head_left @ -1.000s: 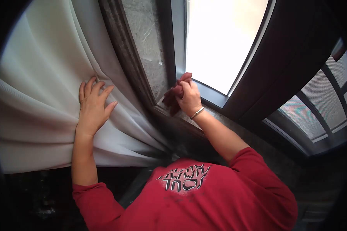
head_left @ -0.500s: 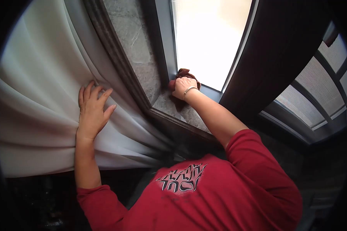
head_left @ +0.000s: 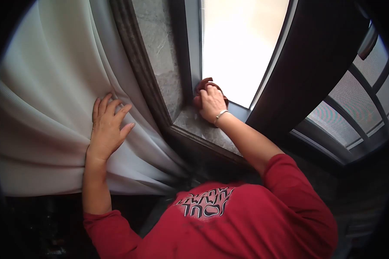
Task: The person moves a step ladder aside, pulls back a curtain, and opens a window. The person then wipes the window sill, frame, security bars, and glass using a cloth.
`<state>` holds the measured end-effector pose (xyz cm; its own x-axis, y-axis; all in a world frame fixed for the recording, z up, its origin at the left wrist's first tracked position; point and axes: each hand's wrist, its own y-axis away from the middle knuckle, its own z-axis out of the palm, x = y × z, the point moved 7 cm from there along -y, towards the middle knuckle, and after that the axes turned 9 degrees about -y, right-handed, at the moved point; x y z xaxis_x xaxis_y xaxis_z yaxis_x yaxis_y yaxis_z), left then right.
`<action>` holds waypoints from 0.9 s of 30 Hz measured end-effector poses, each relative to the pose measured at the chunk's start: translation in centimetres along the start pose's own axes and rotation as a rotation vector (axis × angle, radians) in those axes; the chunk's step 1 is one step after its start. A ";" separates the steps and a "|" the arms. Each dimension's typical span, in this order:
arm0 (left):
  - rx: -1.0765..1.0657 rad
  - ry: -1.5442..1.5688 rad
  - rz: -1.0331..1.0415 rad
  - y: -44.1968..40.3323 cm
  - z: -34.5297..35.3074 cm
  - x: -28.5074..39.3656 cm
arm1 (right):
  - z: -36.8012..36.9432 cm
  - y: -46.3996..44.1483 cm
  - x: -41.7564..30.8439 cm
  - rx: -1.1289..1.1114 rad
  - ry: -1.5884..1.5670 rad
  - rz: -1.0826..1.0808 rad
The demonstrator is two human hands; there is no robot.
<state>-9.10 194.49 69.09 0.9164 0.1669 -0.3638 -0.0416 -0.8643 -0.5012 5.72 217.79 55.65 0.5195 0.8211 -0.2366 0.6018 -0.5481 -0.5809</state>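
Note:
My left hand [head_left: 110, 126] lies with fingers spread against the pale curtain [head_left: 52, 99], which hangs in folds on the left. A dark red cloth [head_left: 204, 83] is bunched under my right hand [head_left: 212, 102], whose fingers press it to the lower left corner of the window frame [head_left: 195, 47]. The cloth touches the bottom of the bright window pane [head_left: 242, 43]. Part of the cloth is hidden beneath my palm. A bracelet circles my right wrist.
A grey stone sill [head_left: 201, 127] with a dark moulded edge [head_left: 145, 64] runs beside the window. On the right stands a dark frame [head_left: 307, 56], with a screened window [head_left: 354, 103] beyond it and a handle [head_left: 368, 42] at the upper right.
Over the last second my right hand has closed in on the frame's corner, and the cloth has gone from hanging over the sill to bunched under my fingers. My left hand stays on the curtain.

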 end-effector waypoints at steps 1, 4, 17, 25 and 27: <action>-0.004 0.002 -0.007 0.4 -0.4 0.1 | 0.9 -0.7 -1.0 -0.079 -0.015 0.016; 0.001 0.017 -0.004 0.5 -0.2 0.1 | 3.0 -0.1 -1.3 -0.184 0.125 0.072; 0.001 0.067 0.029 0.7 -0.8 0.4 | -5.3 4.3 2.2 -0.638 -0.141 0.393; -0.006 0.044 0.043 1.0 -0.6 -0.1 | 0.8 -1.4 -1.7 -0.375 -0.004 0.070; -0.005 0.051 0.055 1.1 -0.8 0.0 | 2.8 -0.4 -2.3 -0.299 0.015 0.055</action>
<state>-8.78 193.20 69.18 0.9319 0.0948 -0.3502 -0.0904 -0.8741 -0.4773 2.59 216.53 54.29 0.5638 0.7878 -0.2481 0.7233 -0.6160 -0.3121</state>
